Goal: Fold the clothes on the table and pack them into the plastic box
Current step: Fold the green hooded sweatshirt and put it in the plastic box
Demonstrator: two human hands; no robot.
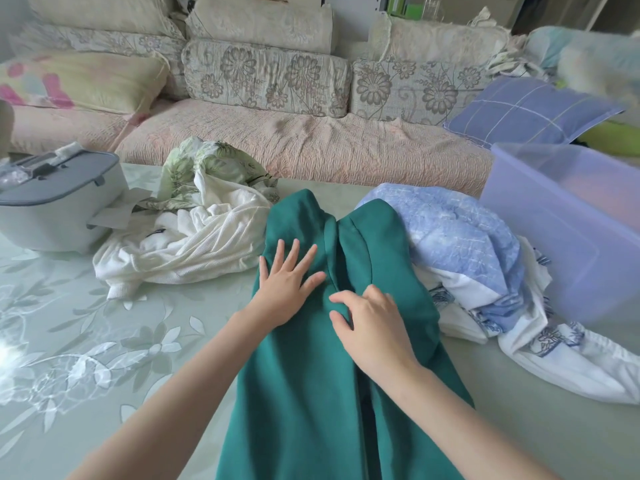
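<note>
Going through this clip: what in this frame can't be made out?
The green garment, head view: its near end is cut off by the bottom edge, so its kind is unclear.
The plastic box: the right edge cuts it off, and its cloudy walls hide whether anything lies inside.
The blue and white clothes: partly behind the green garment; the number of pieces cannot be counted.

Deep-green fleece garment (304, 393) lies spread flat, centre; crumpled white ribbed knit (194, 244) on its left, blue-and-white printed heap (460, 244) right, translucent lilac plastic box (554, 220) beyond.
</note>
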